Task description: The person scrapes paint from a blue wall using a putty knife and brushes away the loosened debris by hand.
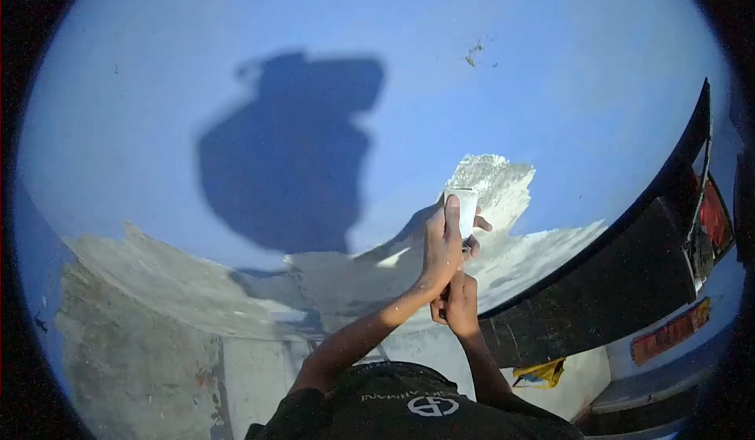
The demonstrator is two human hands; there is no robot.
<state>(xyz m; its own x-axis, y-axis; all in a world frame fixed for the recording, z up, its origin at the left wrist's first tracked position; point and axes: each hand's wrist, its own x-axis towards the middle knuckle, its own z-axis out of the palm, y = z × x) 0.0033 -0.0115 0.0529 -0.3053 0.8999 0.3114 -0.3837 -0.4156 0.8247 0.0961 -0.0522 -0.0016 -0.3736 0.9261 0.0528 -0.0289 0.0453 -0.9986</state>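
Observation:
A scraper with a flat, pale metal blade (462, 208) is held up against the blue wall (440, 86). My left hand (443, 243) is closed around the blade's lower part, its thumb lying along the face and fingertips showing at the right side. Just below, my right hand (460, 302) is closed in a fist, apparently round the handle, which the fingers mostly hide. Behind the blade's top edge is a rough grey-white patch (491, 176) where the blue paint is absent. White specks dot my left wrist.
A ragged band of bare grey plaster (181, 283) crosses the wall's lower part. A large dark panel (590, 298) stands at the right, with a yellow item (543, 373) beneath it. Red items (712, 212) are at the far right. My shadow falls on the wall at left.

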